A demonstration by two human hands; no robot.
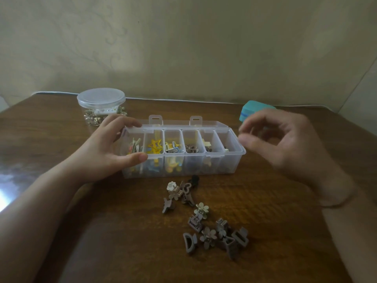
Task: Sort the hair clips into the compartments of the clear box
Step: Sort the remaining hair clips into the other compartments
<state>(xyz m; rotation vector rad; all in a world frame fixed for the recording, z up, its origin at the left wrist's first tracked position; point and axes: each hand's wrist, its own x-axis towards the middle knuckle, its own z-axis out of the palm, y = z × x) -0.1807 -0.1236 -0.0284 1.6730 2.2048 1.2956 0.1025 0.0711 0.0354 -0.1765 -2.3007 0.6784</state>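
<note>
Head cam: the clear box [234, 160] sits open mid-table, six compartments in a row, most with clips inside. Left hand [106, 148] grips its left end, thumb on the front rim, fingers over the back. Right hand [285, 139] hovers by the right end, blurry, fingertips pinched; can't tell if it's holding anything. Loose brown hair clips [214, 231] lie in front.
</note>
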